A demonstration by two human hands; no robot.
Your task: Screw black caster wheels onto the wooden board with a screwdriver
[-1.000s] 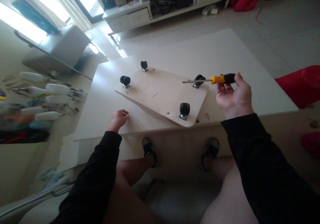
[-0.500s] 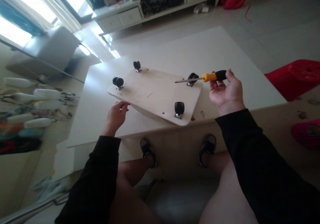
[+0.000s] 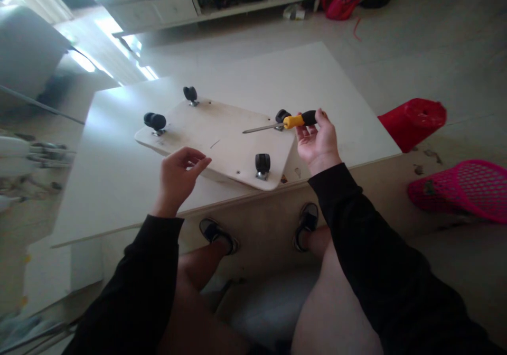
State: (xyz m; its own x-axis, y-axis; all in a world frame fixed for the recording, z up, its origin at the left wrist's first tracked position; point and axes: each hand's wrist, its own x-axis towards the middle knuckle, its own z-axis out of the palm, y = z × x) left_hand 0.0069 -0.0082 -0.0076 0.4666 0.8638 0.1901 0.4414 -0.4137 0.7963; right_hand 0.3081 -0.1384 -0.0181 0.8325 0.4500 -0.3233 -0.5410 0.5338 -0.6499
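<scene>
A pale wooden board point(image 3: 222, 128) lies on the white table, with black caster wheels pointing up near its corners. One caster point(image 3: 262, 164) stands at the near right corner, and another point(image 3: 154, 121) at the left end. My right hand point(image 3: 320, 141) grips a yellow-and-black screwdriver point(image 3: 295, 120) by its handle. Its shaft points left over the board, the tip apart from any screw, and the handle partly covers the far right caster. My left hand point(image 3: 180, 178) is at the board's near edge, fingers loosely bent and thumb apart, with nothing visible in it.
The white table point(image 3: 106, 186) extends beyond the board on all sides. To the right are a red plastic stool point(image 3: 412, 125) and a pink mesh basket point(image 3: 455, 188). A white cabinet point(image 3: 158, 11) stands across the room. My feet are below the table's front edge.
The view has shifted to the right. My left hand has risen from beside the board's near edge and turned, its thumb now reaching over the board. My right hand still holds the screwdriver.
</scene>
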